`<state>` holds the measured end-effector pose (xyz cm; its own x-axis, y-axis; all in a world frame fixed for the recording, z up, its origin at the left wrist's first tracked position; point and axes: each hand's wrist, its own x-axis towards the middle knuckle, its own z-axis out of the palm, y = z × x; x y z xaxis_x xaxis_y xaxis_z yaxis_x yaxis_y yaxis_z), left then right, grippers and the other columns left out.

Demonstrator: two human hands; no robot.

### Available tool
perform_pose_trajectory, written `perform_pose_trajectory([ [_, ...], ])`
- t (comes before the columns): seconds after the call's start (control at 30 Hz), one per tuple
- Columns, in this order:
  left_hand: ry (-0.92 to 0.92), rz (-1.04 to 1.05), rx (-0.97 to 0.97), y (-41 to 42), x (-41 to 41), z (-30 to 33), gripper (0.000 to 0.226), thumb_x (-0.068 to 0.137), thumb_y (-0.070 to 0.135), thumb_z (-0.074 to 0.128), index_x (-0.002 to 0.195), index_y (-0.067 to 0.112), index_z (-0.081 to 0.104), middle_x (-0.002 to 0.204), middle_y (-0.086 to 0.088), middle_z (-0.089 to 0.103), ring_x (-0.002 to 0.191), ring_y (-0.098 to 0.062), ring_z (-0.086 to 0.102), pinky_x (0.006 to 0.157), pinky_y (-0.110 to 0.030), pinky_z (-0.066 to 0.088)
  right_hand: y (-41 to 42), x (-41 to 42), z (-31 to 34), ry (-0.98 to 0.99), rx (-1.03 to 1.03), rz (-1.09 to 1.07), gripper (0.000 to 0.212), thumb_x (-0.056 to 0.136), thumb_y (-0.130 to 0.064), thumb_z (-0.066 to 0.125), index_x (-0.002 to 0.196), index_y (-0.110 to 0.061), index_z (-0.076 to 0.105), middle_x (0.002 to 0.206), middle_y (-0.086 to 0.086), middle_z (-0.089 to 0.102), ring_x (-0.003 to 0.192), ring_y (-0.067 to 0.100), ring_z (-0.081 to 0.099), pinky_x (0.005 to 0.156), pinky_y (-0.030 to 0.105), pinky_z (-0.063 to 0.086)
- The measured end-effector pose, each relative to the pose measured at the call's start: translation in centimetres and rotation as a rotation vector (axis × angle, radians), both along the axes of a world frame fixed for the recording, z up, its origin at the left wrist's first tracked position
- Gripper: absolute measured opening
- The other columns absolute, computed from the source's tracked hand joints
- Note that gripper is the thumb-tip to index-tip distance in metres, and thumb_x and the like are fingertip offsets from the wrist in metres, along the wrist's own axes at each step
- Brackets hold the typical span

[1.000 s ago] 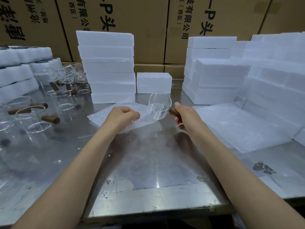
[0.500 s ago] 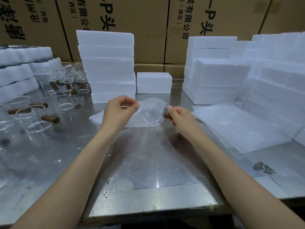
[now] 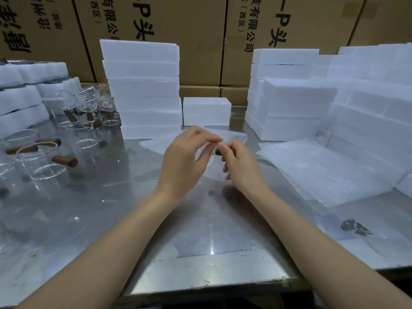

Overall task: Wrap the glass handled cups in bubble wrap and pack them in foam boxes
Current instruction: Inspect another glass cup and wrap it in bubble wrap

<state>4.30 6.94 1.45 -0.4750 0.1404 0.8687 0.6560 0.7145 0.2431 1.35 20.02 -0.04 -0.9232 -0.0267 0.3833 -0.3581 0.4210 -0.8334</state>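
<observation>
From my remote seat: both hands meet over the steel table (image 3: pixel 200 264). Right hand (image 3: pixel 242 166) pinches the cup's brown handle (image 3: pixel 219 152); left hand (image 3: pixel 185 161) curls over the bubble wrap sheet (image 3: pixel 156 142) around the glass cup (image 3: pixel 206 156), mostly hidden. More bubble wrap (image 3: pixel 323 172) lies right, spare cups (image 3: pixel 44 161) left, foam boxes (image 3: pixel 142 85) stacked behind.

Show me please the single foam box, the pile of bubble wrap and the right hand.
foam box (image 3: pixel 207 111), head view, front face.
bubble wrap pile (image 3: pixel 323 172), head view, top sheet.
right hand (image 3: pixel 242 167), head view, back of hand.
</observation>
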Motion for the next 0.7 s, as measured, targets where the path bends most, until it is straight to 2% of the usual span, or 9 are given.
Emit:
perform_pose_trajectory([
  [0.1,0.032,-0.053,-0.049,0.6,0.3,0.0,0.016,0.086,0.001,0.066,0.1,0.006,0.072,0.092,-0.007,0.067,0.084,-0.022,0.065,0.07,-0.036,0.056,-0.3,0.1,0.1,-0.002,-0.008,0.003,0.022,0.097,-0.027,0.039,0.086,-0.017,0.056,0.074,-0.013,0.058,0.051,0.002,0.056,0.052,0.026,0.046],
  [0.2,0.053,-0.124,-0.054,1.2,0.7,0.1,0.025,0.086,-0.006,0.063,0.105,0.007,0.071,0.095,-0.006,0.067,0.086,-0.021,0.064,0.069,-0.039,0.055,-0.6,0.2,0.3,-0.024,-0.018,0.036,0.025,0.093,-0.012,0.033,0.095,-0.008,0.057,0.079,0.001,0.062,0.058,0.004,0.061,0.049,0.022,0.048],
  [0.33,0.056,-0.238,-0.055,2.0,1.1,0.1,0.032,0.087,-0.013,0.055,0.11,0.005,0.068,0.099,-0.007,0.066,0.09,-0.021,0.063,0.072,-0.037,0.052,-0.7,0.6,0.5,-0.032,-0.026,0.043,0.034,0.095,0.002,0.031,0.071,-0.015,0.047,0.064,-0.009,0.048,0.053,-0.017,0.052,0.043,0.003,0.037],
  [0.4,0.034,-0.27,-0.059,2.3,1.4,0.2,0.028,0.092,-0.006,0.051,0.114,0.005,0.065,0.1,-0.006,0.066,0.091,-0.019,0.062,0.076,-0.035,0.052,-0.3,0.6,0.4,-0.065,-0.03,0.034,0.036,0.097,0.001,0.033,0.067,-0.016,0.044,0.063,-0.01,0.044,0.053,-0.009,0.053,0.044,0.0,0.034],
  [0.47,0.007,-0.278,-0.026,2.1,1.6,0.4,0.026,0.097,0.01,0.048,0.119,0.007,0.062,0.101,-0.004,0.064,0.093,-0.015,0.06,0.081,-0.03,0.049,0.4,0.4,0.3,-0.185,-0.067,0.018,0.027,0.099,-0.004,0.036,0.08,-0.011,0.053,0.067,-0.007,0.045,0.055,0.0,0.046,0.044,0.001,0.035],
  [0.53,-0.004,-0.238,0.061,1.6,1.4,0.7,0.031,0.099,0.023,0.042,0.122,0.01,0.059,0.106,0.0,0.062,0.101,-0.013,0.058,0.089,-0.026,0.045,1.0,0.2,0.4,-0.305,-0.067,0.014,0.021,0.097,-0.001,0.04,0.106,0.004,0.058,0.075,0.001,0.051,0.063,0.006,0.048,0.047,0.003,0.039],
  [0.6,0.002,-0.131,0.215,0.3,0.6,1.1,0.033,0.1,0.025,0.04,0.124,0.009,0.056,0.117,0.003,0.056,0.113,-0.011,0.052,0.1,-0.027,0.039,1.2,0.0,0.6,-0.357,-0.018,0.009,0.029,0.096,0.003,0.039,0.122,0.011,0.05,0.1,0.017,0.058,0.089,0.024,0.057,0.068,0.018,0.044],
  [0.63,-0.022,-0.065,0.306,-0.5,0.0,1.2,0.034,0.1,0.025,0.039,0.127,0.01,0.053,0.123,0.005,0.051,0.119,-0.009,0.047,0.105,-0.026,0.035,1.4,0.1,0.7,-0.358,-0.033,0.009,0.032,0.097,0.003,0.037,0.126,0.01,0.047,0.112,0.02,0.056,0.099,0.027,0.054,0.074,0.024,0.039],
  [0.7,-0.17,-0.001,0.486,-2.1,-0.9,1.2,0.044,0.098,0.034,0.038,0.137,0.014,0.045,0.136,0.008,0.039,0.13,-0.003,0.033,0.109,-0.017,0.024,1.6,-0.3,0.4,-0.359,-0.068,-0.017,0.038,0.098,0.001,0.035,0.135,0.006,0.039,0.127,0.019,0.051,0.103,0.022,0.047,0.077,0.023,0.033],
])
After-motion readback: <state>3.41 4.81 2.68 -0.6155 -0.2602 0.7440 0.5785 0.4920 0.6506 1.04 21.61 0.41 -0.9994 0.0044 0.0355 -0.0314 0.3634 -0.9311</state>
